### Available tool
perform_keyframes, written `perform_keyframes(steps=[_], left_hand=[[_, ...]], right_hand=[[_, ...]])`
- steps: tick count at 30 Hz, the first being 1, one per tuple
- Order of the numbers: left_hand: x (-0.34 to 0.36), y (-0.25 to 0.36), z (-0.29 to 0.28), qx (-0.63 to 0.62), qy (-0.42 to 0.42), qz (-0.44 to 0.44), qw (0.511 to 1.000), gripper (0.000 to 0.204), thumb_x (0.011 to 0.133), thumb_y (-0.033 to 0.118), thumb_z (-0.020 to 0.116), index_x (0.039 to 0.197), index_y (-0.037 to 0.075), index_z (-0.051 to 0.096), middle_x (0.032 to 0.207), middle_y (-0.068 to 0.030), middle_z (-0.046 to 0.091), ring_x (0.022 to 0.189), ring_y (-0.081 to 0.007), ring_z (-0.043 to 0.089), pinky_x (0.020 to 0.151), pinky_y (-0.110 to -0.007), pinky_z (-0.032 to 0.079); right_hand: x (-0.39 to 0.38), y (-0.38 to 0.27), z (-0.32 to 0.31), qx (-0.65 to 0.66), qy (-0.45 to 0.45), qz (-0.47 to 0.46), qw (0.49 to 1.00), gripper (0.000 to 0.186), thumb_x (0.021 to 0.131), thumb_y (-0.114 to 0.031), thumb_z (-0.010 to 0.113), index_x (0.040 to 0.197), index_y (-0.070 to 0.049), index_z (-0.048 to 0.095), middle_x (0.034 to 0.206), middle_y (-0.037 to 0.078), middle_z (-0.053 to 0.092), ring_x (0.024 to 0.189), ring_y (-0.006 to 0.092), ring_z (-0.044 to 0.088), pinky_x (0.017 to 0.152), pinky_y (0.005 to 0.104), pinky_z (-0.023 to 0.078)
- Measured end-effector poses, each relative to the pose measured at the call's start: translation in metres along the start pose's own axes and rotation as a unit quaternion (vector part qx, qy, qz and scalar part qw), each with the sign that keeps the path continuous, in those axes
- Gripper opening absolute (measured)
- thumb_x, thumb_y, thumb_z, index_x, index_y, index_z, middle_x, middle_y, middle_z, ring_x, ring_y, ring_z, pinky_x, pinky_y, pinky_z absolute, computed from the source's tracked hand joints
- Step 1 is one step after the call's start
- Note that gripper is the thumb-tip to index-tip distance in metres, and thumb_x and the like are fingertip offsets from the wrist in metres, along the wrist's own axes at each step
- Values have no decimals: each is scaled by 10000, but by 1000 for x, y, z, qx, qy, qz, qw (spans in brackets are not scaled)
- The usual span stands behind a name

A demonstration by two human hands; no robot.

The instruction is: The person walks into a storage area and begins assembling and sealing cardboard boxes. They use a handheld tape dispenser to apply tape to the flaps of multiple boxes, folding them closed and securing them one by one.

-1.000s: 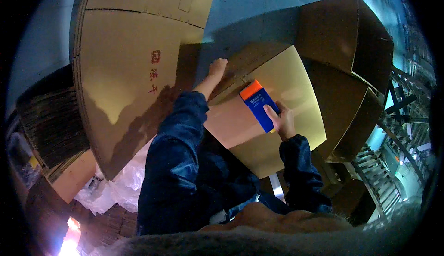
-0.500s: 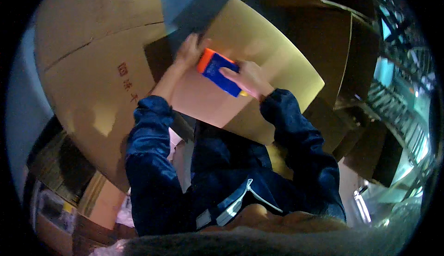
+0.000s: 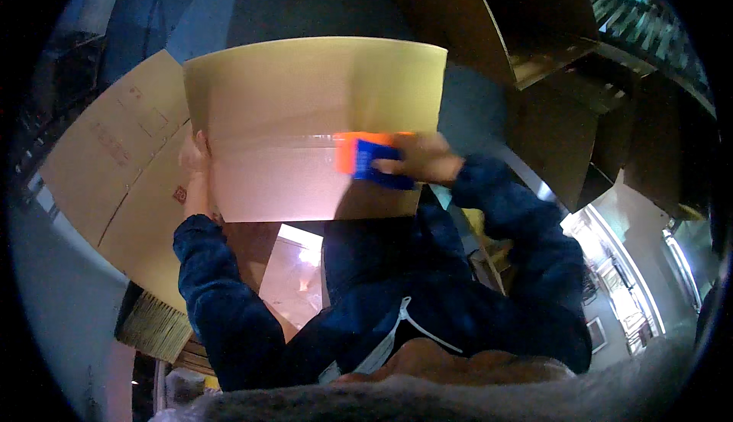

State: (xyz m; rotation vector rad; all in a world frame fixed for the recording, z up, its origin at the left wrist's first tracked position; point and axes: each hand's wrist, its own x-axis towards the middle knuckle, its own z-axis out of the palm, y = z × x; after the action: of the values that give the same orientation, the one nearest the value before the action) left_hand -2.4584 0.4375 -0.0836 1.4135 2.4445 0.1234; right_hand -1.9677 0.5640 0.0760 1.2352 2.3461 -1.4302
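A cardboard box [image 3: 275, 94] stands squarely in front of me with its flat face up. Shiny clear tape [image 3: 298, 140] lies along the seam across its middle. My right hand [image 3: 424, 156] grips a blue and orange tape dispenser [image 3: 374, 164] over the right part of the box, its orange end pointing left. That hand is a little blurred. At the box's left edge, my left hand [image 3: 196, 156] holds the side, with its fingers bent at the rim and partly hard to make out.
Flattened cardboard [image 3: 114, 147] with red print leans at the left. Dark open cartons [image 3: 565, 117] stand at the right. A stack of cardboard sheets [image 3: 156, 326] lies at the lower left. Below the box, a bright patch of floor [image 3: 294, 269] shows beside my legs.
The box has turned square to me. My left hand has gone from beside the dispenser to the box's left edge. The dispenser, still in my right hand, is now at the right, with tape showing along the seam.
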Motion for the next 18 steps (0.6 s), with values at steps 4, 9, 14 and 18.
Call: perform_keyframes(steps=[4, 9, 14, 18], left_hand=[[0, 9, -16, 119, -58, -42, 990, 619, 914, 556, 306, 1346, 128, 422, 1296, -155, 484, 1181, -328, 468, 949, -453, 382], [-31, 140, -30, 324, 95, 89, 937, 582, 917, 422, 402, 1407, 121, 305, 1458, -156, 281, 1338, -298, 277, 1051, -531, 231], [-120, 357, 52, 16, 9, 273, 962, 640, 826, 323, 551, 1373, 63, 344, 1455, -197, 265, 1340, -373, 236, 1077, -581, 136], [-155, 403, 92, 5, 39, 245, 969, 651, 821, 267, 535, 1381, 21, 312, 1473, -215, 210, 1372, -401, 143, 1095, -580, 67]], right_hand=[[-96, 92, -47, -62, -104, 201, 972, 505, 799, -540, 570, 929, -55, 618, 843, 182, 643, 771, 353, 628, 700, 451, 488], [-105, 126, -35, -7, -48, 143, 989, 488, 817, -524, 554, 931, -52, 607, 842, 187, 639, 775, 361, 619, 691, 458, 484], [-104, 139, -31, -14, -85, 121, 989, 476, 817, -519, 553, 901, -53, 602, 858, 186, 633, 800, 364, 615, 700, 460, 484], [-110, 165, -28, 8, -67, 78, 995, 482, 817, -520, 555, 929, -53, 594, 862, 181, 627, 804, 372, 611, 706, 464, 484]])
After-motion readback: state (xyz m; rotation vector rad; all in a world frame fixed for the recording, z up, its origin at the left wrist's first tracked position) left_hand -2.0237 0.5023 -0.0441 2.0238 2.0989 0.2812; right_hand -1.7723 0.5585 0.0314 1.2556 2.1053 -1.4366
